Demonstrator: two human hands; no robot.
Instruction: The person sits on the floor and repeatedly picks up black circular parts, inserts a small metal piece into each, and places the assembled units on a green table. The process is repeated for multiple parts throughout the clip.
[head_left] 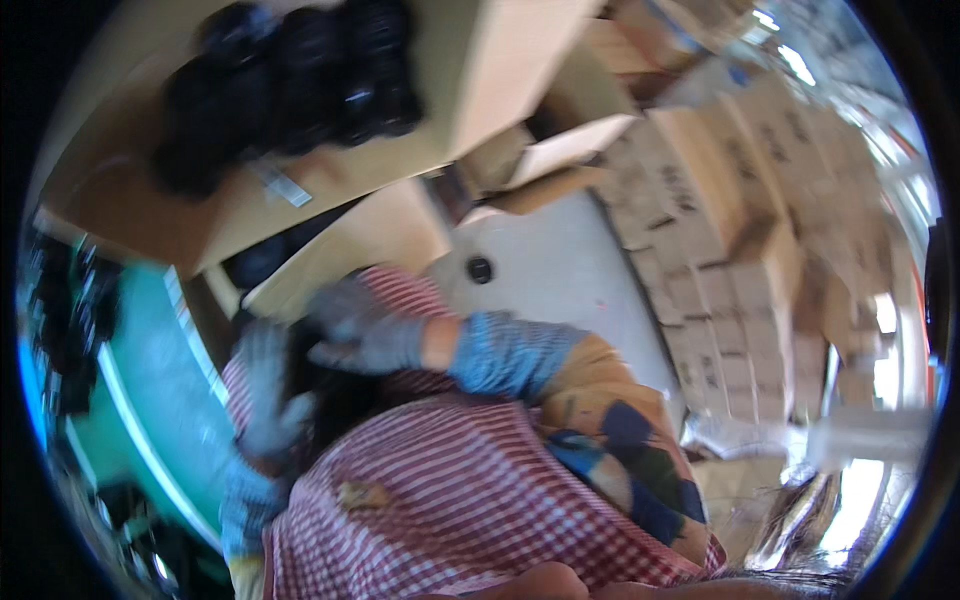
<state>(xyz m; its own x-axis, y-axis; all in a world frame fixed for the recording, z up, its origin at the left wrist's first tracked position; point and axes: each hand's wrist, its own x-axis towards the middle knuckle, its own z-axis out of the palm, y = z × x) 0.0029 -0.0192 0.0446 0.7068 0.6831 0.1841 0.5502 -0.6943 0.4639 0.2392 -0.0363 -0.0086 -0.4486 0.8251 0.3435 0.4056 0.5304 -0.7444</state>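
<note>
My left hand (268, 390), in a grey glove, is upright against the left side of a black object (335, 400) in front of my apron. My right hand (372, 328), gloved the same way, curls over the object's upper right side. Both hands seem to grip it between them, though motion blur hides its kind and exact outline. Above them, a cluster of shiny black rounded items (290, 90) sits on a large cardboard box (400, 165). A red-and-white checked apron (430, 480) covers my lap.
An open carton with raised flaps (360, 235) stands just beyond my hands. One small black round piece (480, 269) lies on the grey floor (560, 260). Stacked cardboard boxes (720, 230) line the right. Green flooring (165, 380) with white lines runs along the left, beside more black items (75, 300).
</note>
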